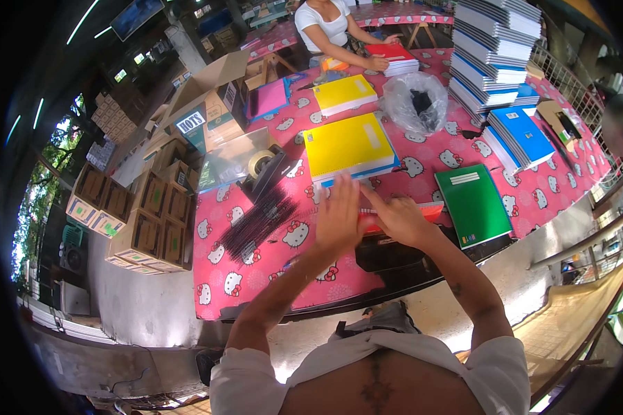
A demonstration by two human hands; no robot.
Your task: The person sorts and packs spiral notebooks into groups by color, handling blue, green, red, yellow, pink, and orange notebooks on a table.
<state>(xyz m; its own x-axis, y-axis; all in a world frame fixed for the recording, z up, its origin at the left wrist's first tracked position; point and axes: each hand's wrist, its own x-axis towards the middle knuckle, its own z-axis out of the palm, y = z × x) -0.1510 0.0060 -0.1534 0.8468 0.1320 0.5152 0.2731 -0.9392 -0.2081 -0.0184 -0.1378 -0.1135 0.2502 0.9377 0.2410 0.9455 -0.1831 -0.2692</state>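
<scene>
Left hand: fingers straight, blurred, beside yellow notebooks | right hand: over red notebook, I can't tell if it grips | red notebook: near table edge, beside green notebook

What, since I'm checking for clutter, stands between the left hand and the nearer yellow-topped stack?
Nothing visible: the left hand overlaps the near edge of the yellow-topped stack in the picture, though contact is unclear. The right hand partly hides a red item alongside.
</scene>
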